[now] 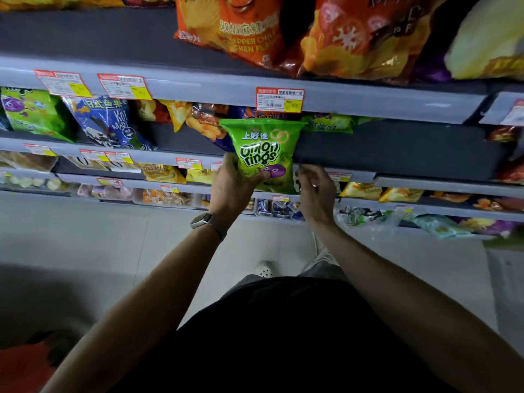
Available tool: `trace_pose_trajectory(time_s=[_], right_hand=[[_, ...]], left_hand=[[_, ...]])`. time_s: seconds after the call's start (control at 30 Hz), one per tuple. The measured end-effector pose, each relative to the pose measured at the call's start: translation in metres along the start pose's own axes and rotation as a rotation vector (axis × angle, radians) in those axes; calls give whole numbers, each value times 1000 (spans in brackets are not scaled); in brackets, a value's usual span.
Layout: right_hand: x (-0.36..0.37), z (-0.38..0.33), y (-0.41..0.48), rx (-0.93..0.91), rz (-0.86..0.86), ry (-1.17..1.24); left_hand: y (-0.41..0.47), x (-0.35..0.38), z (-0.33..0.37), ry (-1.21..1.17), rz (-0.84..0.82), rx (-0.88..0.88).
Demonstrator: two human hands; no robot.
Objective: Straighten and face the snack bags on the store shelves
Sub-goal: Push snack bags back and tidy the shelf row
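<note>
A green onion rings bag (262,150) stands upright with its front toward me, in front of the second shelf's edge (340,173). My left hand (234,184) grips its lower left corner, fingers curled round the bag. My right hand (314,191) hovers just right of the bag's lower right corner with loosely curled fingers, holding nothing. Behind the bag lie orange and blue snack bags (204,121), and more green bags (329,123) lie flat at the back of the same shelf.
Large orange chip bags (235,26) fill the top shelf. A green bag (34,112) and a blue fish-snack bag (107,123) lean at the left. Lower shelves hold yellow bags (161,173) and small wrapped sweets (279,208). Price tags (279,100) line the shelf rails. Grey floor lies below.
</note>
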State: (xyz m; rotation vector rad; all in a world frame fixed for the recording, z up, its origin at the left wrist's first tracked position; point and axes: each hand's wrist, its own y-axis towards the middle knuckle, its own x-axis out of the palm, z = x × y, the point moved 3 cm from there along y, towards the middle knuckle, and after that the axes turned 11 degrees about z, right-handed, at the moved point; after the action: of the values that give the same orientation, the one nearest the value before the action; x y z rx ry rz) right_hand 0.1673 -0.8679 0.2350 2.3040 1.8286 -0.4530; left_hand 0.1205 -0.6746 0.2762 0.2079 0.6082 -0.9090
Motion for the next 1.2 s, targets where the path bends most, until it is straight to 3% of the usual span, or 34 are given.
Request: trace_pose_trajectory(time_s=[0.4, 1.2], right_hand=[[-60, 10, 53, 68, 113, -7], [-57, 22, 111, 24, -115, -251]], left_hand=[[16, 100, 65, 13, -169, 209], [41, 159, 29, 49, -265, 81]])
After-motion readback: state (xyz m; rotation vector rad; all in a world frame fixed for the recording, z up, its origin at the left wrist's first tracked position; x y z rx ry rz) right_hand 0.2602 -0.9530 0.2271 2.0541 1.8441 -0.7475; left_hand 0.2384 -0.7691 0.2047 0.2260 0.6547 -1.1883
